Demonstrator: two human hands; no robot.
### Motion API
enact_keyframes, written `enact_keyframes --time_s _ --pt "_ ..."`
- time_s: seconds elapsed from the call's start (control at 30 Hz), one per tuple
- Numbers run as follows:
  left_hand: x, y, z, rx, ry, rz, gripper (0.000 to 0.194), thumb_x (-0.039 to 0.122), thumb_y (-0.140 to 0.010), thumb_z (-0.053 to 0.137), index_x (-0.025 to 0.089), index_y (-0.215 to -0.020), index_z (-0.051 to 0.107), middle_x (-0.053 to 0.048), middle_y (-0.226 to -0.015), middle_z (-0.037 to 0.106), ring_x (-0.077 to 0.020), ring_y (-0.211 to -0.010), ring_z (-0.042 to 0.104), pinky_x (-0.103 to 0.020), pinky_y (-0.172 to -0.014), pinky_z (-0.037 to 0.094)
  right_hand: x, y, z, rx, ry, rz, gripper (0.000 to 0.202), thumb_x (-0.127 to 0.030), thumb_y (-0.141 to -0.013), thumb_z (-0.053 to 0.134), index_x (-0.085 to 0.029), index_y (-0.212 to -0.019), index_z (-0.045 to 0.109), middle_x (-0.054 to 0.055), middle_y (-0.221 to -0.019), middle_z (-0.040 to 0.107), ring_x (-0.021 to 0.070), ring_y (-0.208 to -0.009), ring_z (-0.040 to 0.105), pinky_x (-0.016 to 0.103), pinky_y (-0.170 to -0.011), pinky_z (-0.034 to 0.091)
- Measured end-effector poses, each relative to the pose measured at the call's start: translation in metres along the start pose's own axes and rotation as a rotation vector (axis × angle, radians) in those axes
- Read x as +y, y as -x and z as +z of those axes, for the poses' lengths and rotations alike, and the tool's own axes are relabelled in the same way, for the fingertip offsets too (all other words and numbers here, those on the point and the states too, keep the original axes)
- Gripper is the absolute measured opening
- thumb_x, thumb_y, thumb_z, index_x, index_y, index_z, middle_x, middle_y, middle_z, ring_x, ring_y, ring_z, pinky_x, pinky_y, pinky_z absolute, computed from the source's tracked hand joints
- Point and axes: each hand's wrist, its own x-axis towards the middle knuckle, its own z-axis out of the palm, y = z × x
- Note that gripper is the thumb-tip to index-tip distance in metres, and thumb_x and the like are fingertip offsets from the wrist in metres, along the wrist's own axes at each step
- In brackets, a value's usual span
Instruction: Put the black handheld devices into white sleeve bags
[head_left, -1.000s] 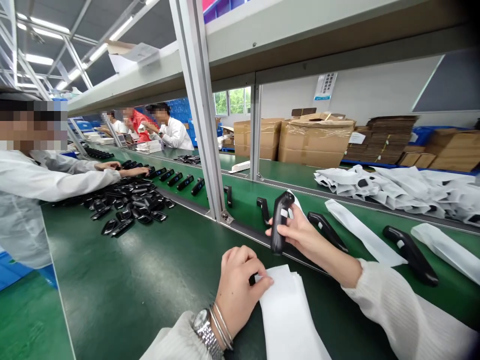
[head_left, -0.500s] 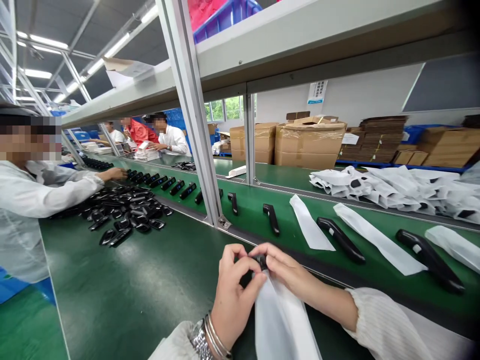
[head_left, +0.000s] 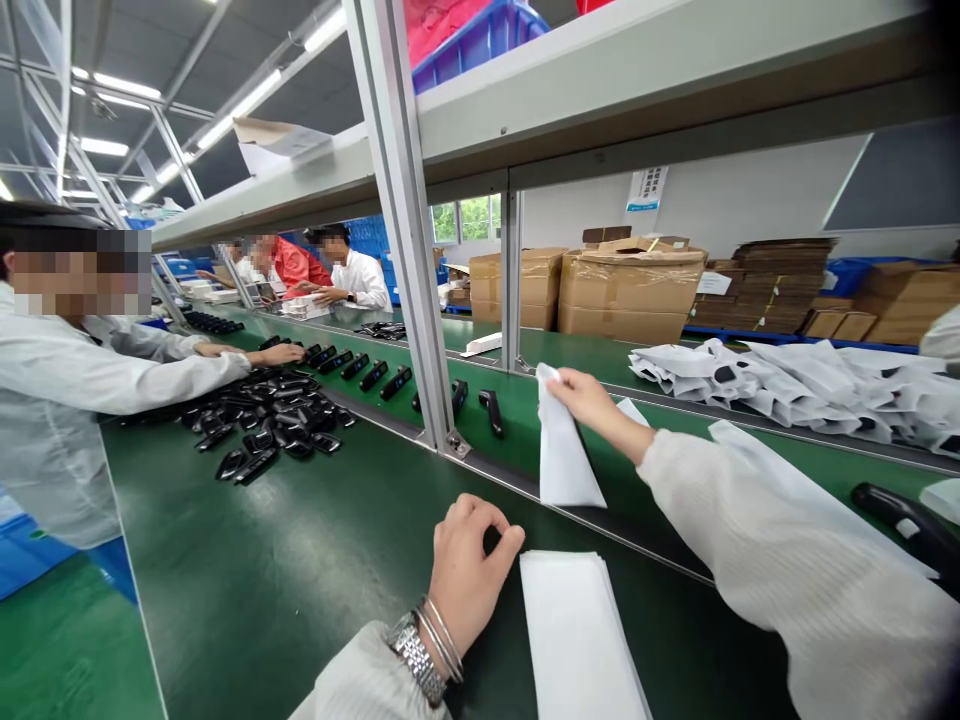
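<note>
To the right of the silver-grey post (head_left: 405, 230) we see a plain white pouch (head_left: 564, 450), and nearer us than the post a plain white stack (head_left: 581, 630), the latter on a dark green surface (head_left: 322, 560). Our cream sleeve (head_left: 712, 520), right of the post, carries fine pale ribbing. Left of the post we find glossy black parts (head_left: 262, 420) and black devices (head_left: 373, 377) with small blue displays (head_left: 377, 369); beyond it, brown cartons (head_left: 630, 295) and a co-worker's red top (head_left: 296, 265); at its upper right, a blue crate (head_left: 487, 45).

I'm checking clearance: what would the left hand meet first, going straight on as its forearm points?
Probably the metal strip edging the green table, though the height of the left hand is unclear.
</note>
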Motion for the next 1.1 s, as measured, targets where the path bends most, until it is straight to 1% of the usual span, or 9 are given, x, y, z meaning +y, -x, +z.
enact_keyframes --time_s 0.1,0.23,0.33,0.43,0.63,0.73,0.83,0.97,1.1 --pt "0.002 0.002 0.001 -0.101 -0.091 -0.008 0.016 0.034 -0.078 0.066 0.02 -0.078 0.058 -0.001 -0.088 0.053 -0.0221 -0.091 0.053 -0.039 -0.086 0.036 0.009 -0.034 0.003 0.062 0.123 -0.002 0.011 -0.024 -0.086 0.05 -0.018 -0.085 0.059 0.007 -0.088 0.064 0.0262 -0.091 0.058 0.037 -0.081 0.043" --pt "0.005 0.005 0.007 -0.195 -0.087 0.02 0.024 0.026 -0.066 0.076 0.021 -0.081 0.059 -0.001 -0.09 0.053 -0.0232 -0.092 0.051 -0.039 -0.086 0.034 0.005 -0.041 0.045 -0.038 0.204 -0.064 0.029 -0.013 -0.084 0.054 -0.019 -0.112 0.058 0.007 -0.103 0.065 0.0225 -0.099 0.057 0.032 -0.086 0.042" --pt "0.005 0.007 0.013 -0.233 -0.038 0.046 0.012 0.017 -0.073 0.069 0.02 -0.078 0.059 0.001 -0.088 0.054 -0.0202 -0.09 0.051 -0.037 -0.085 0.033 -0.005 -0.039 0.089 -0.196 0.222 -0.091 0.039 -0.012 -0.087 0.053 -0.024 -0.124 0.055 0.003 -0.095 0.068 0.0189 -0.088 0.062 0.03 -0.081 0.045" --pt "0.003 0.008 0.017 -0.228 -0.018 0.065 0.011 0.018 -0.083 0.061 0.02 -0.073 0.058 0.002 -0.084 0.054 -0.0172 -0.085 0.05 -0.034 -0.082 0.032 -0.01 -0.042 0.127 -0.281 0.235 -0.051 0.039 -0.017 -0.091 0.057 -0.025 -0.128 0.053 0.003 -0.105 0.066 0.0199 -0.094 0.063 0.035 -0.084 0.049" --pt "-0.003 0.006 0.02 -0.164 -0.128 0.128 0.033 0.018 -0.092 0.052 0.014 -0.06 0.044 0.002 -0.074 0.05 -0.0148 -0.078 0.045 -0.032 -0.075 0.029 -0.004 -0.052 0.164 -0.229 0.143 0.196 0.03 -0.032 -0.094 0.058 -0.018 -0.121 0.057 0.009 -0.124 0.058 0.0224 -0.104 0.06 0.044 -0.088 0.052" --pt "-0.002 0.007 0.018 -0.157 -0.112 0.156 0.028 0.018 -0.092 0.051 0.016 -0.064 0.047 0.003 -0.074 0.051 -0.0149 -0.077 0.046 -0.032 -0.077 0.03 -0.005 -0.05 0.158 -0.19 -0.027 0.298 0.03 -0.033 -0.094 0.058 -0.017 -0.12 0.058 0.008 -0.12 0.06 0.0209 -0.099 0.062 0.041 -0.083 0.054" --pt "0.001 0.007 0.014 -0.138 -0.017 0.163 0.012 0.009 -0.087 0.052 0.021 -0.082 0.054 0.004 -0.076 0.054 -0.0139 -0.076 0.048 -0.032 -0.082 0.031 -0.011 -0.031 0.132 -0.159 -0.238 0.329 0.034 -0.026 -0.097 0.052 -0.017 -0.129 0.048 0.007 -0.11 0.064 0.0182 -0.089 0.066 0.037 -0.076 0.057" --pt "0.002 0.007 0.011 -0.096 0.016 0.195 0.013 0.008 -0.083 0.055 0.019 -0.079 0.052 0.004 -0.077 0.052 -0.0141 -0.078 0.048 -0.033 -0.087 0.032 -0.017 0.023 0.075 -0.163 -0.533 0.249 0.058 -0.019 -0.093 0.05 -0.028 -0.142 0.02 0.002 -0.1 0.066 0.0161 -0.086 0.07 0.033 -0.08 0.057" --pt "0.0 0.007 0.014 -0.049 0.017 0.202 0.014 0.016 -0.078 0.068 0.019 -0.074 0.055 0.002 -0.084 0.053 -0.0168 -0.086 0.05 -0.035 -0.09 0.032 -0.015 0.085 0.032 -0.297 -0.923 0.201 0.085 -0.029 -0.08 0.072 -0.036 -0.141 0.013 0.002 -0.102 0.064 0.022 -0.085 0.072 0.039 -0.078 0.056"
